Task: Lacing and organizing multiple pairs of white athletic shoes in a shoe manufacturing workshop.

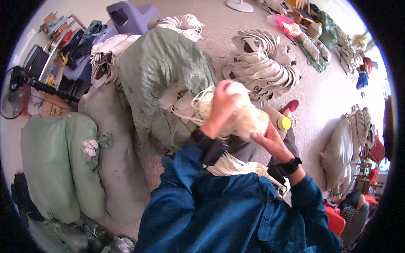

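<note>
Between my two hands is a cream fleecy bundle (249,120), soft and blurred at its surface; its exact kind I cannot make out. My left hand (224,105) is closed over its upper left side. The right hand (272,141) grips its lower right edge, thumb on top. Loops of pale laces (202,105) hang beside my left hand, in front of the mouth of a big green woven sack (168,59). Light shoe uppers (183,105) show in that mouth. More white laces (238,165) lie across my lap, under the bundle.
Nested shoe uppers (263,69) form a curved stack ahead. A bottle with a yellow cap (284,123) stands close to my right hand. Stuffed green sacks (50,164) lie at left, near a fan (17,92) and a purple chair (130,19). Another sack (338,154) leans at right.
</note>
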`<state>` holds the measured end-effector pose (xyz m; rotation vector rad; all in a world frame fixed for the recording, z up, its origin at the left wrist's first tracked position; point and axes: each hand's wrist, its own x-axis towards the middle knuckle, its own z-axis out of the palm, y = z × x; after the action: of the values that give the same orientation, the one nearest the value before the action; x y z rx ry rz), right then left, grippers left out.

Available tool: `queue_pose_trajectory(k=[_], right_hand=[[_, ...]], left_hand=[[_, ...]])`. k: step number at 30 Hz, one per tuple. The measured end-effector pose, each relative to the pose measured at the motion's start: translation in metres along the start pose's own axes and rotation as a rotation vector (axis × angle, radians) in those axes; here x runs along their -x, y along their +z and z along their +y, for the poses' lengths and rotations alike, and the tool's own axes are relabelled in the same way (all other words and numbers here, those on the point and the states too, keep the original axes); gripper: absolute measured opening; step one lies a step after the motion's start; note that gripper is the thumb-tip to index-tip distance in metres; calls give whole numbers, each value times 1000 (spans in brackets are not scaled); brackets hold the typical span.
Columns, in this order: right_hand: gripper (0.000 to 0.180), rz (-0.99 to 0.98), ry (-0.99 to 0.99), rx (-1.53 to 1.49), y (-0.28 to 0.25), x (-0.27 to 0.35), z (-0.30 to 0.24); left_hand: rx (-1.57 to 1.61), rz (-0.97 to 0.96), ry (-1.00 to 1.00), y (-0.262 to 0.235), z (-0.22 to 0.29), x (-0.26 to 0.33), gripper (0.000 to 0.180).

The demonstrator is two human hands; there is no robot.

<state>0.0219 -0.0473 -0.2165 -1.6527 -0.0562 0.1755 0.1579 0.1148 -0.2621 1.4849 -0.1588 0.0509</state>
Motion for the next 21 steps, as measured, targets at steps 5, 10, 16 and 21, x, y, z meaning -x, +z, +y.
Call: queue_pose_trajectory(k=[5, 10, 16, 21], right_hand=[[46, 199, 158, -286, 9, -15, -24], [46, 439, 160, -588, -73, 27, -15], [55, 574, -168, -787, -120, 82, -49], [50, 697, 40, -430, -88, 94, -23]], left_hand=[[165, -225, 51, -18, 44, 6, 43], [-406, 119, 126, -148, -64, -26, 24], [-1023, -210, -42, -226, -182, -35, 56], [-966, -584, -641, -173, -171, -60, 108]])
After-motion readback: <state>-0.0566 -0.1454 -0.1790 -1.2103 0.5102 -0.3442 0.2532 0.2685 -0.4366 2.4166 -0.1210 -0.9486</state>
